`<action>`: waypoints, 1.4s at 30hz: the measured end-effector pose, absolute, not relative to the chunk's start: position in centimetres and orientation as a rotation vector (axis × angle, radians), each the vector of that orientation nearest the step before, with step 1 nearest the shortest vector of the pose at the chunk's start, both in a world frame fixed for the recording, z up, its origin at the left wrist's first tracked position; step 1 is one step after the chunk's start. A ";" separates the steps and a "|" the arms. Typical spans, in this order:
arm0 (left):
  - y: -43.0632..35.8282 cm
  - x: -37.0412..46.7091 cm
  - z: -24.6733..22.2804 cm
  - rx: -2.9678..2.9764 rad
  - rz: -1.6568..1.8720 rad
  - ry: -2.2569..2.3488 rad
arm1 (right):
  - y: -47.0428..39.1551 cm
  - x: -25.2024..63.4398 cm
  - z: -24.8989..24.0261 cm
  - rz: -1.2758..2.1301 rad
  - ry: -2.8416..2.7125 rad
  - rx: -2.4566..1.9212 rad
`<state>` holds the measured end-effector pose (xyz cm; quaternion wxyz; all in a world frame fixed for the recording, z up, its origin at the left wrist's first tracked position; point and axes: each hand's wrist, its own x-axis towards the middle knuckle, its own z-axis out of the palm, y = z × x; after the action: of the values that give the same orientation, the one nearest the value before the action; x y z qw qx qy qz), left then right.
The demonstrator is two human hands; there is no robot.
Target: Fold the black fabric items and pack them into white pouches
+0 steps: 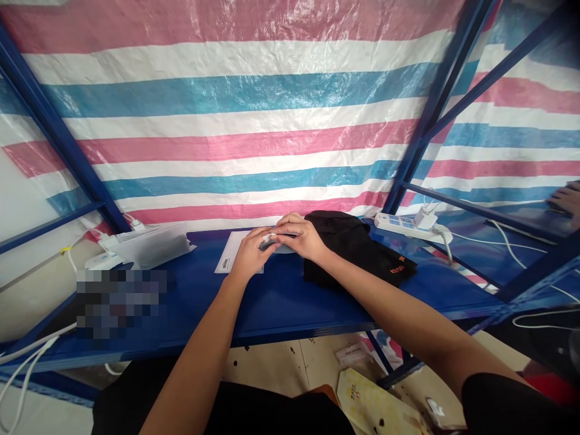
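Note:
Both my hands meet over the blue shelf, fingers curled and thumbs close together. My left hand [252, 251] is closed on one side of a small grey-and-white object [268, 242]. From the other side, my right hand [302, 237] pinches it too. Fingers cover most of the object, so I cannot make out its kind. A flat white packet with a small barcode [229, 254] lies under and beside my left hand. Just right of my right hand, a folded black cloth item [344, 241] with orange lettering rests on the shelf.
A white power strip [405, 228] with plugs and cables sits at the right. A translucent white pouch [151, 246] lies at the left by another white strip. Blue metal posts [414, 148] frame the shelf [281, 308]. A yellow carton [376, 405] is on the floor.

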<state>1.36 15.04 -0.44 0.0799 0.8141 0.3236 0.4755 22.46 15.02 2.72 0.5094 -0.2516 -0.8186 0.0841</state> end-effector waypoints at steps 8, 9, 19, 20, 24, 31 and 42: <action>14.8 1.6 -0.6 2.487 1.336 0.886 | 14.2 20.9 2.8 0.102 -2.087 -0.335; 14.7 1.7 -0.5 2.479 1.322 0.892 | 14.0 20.9 2.9 0.094 -2.087 -0.339; 14.7 1.3 -0.1 2.332 1.617 1.104 | 13.1 24.4 3.7 -0.072 -2.088 -0.484; 14.7 1.2 -0.1 2.342 1.658 1.093 | 13.3 24.9 3.8 -0.075 -2.101 -0.509; 14.6 0.8 -0.3 2.469 1.702 1.081 | 14.4 25.9 3.7 -0.069 -2.132 -0.600; 14.4 0.2 -0.4 2.871 1.550 1.007 | 15.2 25.5 2.7 -0.033 -2.274 -0.605; 14.4 0.3 0.3 2.021 1.948 0.818 | 15.2 24.5 1.6 0.428 -1.949 -0.736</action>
<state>0.27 14.42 0.28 0.1086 0.6873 0.2781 0.6622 24.50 15.19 1.58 0.4857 -0.3024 -0.8010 0.1760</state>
